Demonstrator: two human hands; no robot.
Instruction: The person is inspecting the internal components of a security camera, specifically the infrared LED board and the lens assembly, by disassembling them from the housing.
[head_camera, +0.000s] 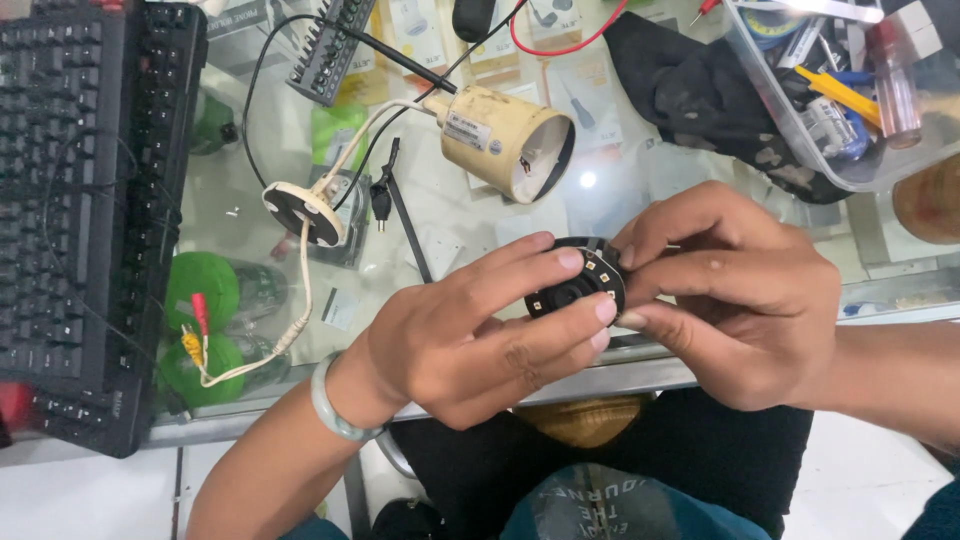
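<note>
Both forearms bare, no sleeves in view. Left hand (470, 340): pale green, glossy bangle (333, 405) sits snug at the wrist. Right hand (735, 300): no ring, no band. Nails short, unpainted. Lap, near edge: dark trousers (600, 470).

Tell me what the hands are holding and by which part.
Both hands grip a small round black disc by its rim: left hand on its left edge, right hand on its right edge.
</note>
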